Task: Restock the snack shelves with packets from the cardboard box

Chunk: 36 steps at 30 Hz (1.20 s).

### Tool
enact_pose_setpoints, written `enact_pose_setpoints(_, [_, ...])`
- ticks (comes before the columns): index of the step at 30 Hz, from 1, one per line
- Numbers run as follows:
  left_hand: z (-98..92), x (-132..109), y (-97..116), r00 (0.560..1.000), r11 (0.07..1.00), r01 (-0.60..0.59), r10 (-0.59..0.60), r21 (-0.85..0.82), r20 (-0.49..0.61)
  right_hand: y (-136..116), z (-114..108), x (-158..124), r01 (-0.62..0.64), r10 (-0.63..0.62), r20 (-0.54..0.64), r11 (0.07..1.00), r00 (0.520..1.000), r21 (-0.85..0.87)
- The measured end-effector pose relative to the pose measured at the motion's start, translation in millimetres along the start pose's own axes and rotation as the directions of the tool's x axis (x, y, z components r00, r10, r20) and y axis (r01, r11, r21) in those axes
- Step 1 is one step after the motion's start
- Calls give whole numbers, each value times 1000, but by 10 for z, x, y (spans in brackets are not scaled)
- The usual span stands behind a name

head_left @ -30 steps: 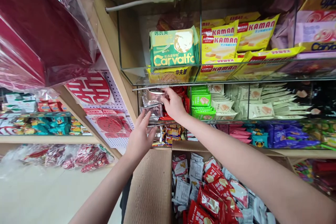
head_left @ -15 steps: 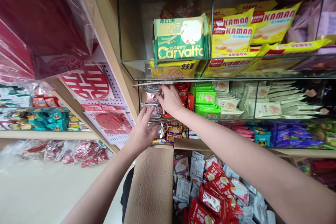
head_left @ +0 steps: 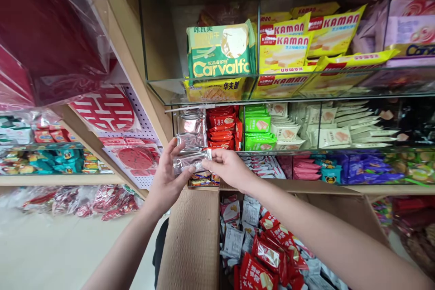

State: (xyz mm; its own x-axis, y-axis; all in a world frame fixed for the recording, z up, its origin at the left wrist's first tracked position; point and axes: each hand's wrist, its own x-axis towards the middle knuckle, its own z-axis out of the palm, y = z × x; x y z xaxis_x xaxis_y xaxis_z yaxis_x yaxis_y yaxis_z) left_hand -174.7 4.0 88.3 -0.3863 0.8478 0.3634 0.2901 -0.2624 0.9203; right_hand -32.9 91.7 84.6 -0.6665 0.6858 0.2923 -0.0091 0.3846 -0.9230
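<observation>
Between my two hands is a small shiny silver snack packet [head_left: 190,160], held just in front of the shelf. My right hand [head_left: 233,170] pinches its right end between thumb and fingers. My left hand [head_left: 171,179] grips the left end, its thumb along the lower edge and its fingers partly raised. Behind the packet, similar silver packets [head_left: 192,126] are stacked in the leftmost compartment. Red packets [head_left: 221,122] stand beside them, then green packets [head_left: 260,124]. Below my right forearm, a cardboard box [head_left: 190,240] contains loose white packets [head_left: 234,241] and red wafer packets [head_left: 270,251].
A glass divider edge [head_left: 217,100] runs above the compartment. On the upper shelf are a green biscuit pack [head_left: 220,52] and yellow packs [head_left: 285,50]. A wooden upright [head_left: 136,54] borders the left side, with red decorations [head_left: 107,111] beyond it.
My right hand has drawn back from the silver stack, bringing a silver packet toward me. My left hand has closed on its other end. The view has shifted slightly.
</observation>
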Motion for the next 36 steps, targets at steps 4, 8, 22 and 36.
enact_pose_setpoints(4, [210, -89, 164, 933, 887, 319, -356, -334, -54, -3, -93, -165, 258, -294, -146, 941, 945, -220])
enact_pose_setpoints(8, [318, -164, 290, 919, 748, 370, -380, -552, 101, -11, -149, -372, 509, -560, -18, 765, 828, -394])
enact_pose_setpoints(22, [509, -191, 241, 953, 789, 288, -290, -543, 85, -54, -37, -379, -213, 281, -52, 822, 958, 528])
enact_pose_setpoints(36, [297, 606, -174, 935, 380, -280, 315, 882, 161, -49, -281, 993, 4, -24, -464, 999, 886, -43])
